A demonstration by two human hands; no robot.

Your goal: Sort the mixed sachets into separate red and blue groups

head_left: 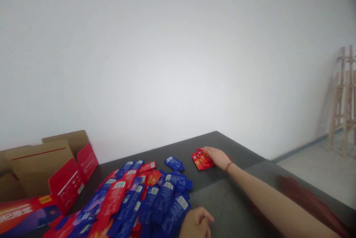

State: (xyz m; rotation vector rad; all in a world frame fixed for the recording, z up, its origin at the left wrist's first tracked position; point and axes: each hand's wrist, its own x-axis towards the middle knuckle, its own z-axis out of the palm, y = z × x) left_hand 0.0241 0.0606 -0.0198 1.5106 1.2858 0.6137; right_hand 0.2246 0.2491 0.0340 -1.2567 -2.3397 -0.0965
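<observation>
My right hand [218, 157] reaches far across the table, its stretched fingers lying over a small fanned pile of red sachets [200, 160]. Some red also shows at the far side of that hand. Low in the view, my left hand [195, 224] hovers or rests just right of a big heap of blue sachets [164, 197] and red sachets [114, 198]. Its fingers are loosely curled and a little apart, with nothing visible in them; the lower part is cut off by the frame edge. One blue sachet [174, 163] lies between the heap and the red pile.
At the left stands an open cardboard box [65, 182] with red printed sides and brown flaps. The dark table [222, 197] meets a white wall [178, 63]. A dark red cloth-like thing [308, 201] lies at the right edge. Wooden easels [345, 108] stand on the floor beyond.
</observation>
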